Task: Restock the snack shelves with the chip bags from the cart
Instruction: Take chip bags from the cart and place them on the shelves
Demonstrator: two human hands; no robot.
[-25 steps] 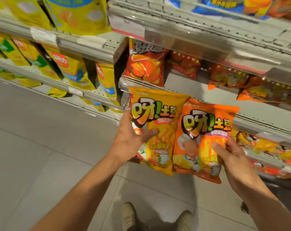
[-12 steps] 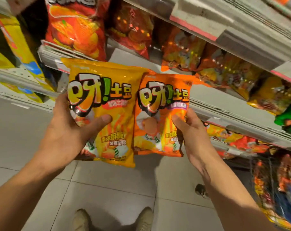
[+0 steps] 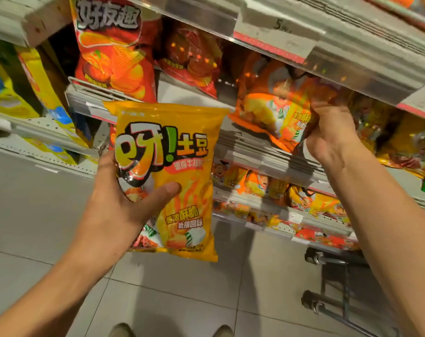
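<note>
Currently: one bag in each hand at snack shelf

L hand (image 3: 114,210) grips yellow chip bag (image 3: 172,176) upright, thumb across front, fingers behind; bag is held in front of the shelves, clear of shelf edge. R hand (image 3: 333,135) is clenched on orange chip bag (image 3: 274,115), which lies tilted w/ its lower end on the middle shelf (image 3: 255,152), under the upper shelf rail (image 3: 352,69). Red chip bags (image 3: 114,57) stand on same shelf to the left. Cart frame (image 3: 333,283) is at lower right on tile floor (image 3: 36,215). Shoes (image 3: 121,330) visible at bottom edge
</note>
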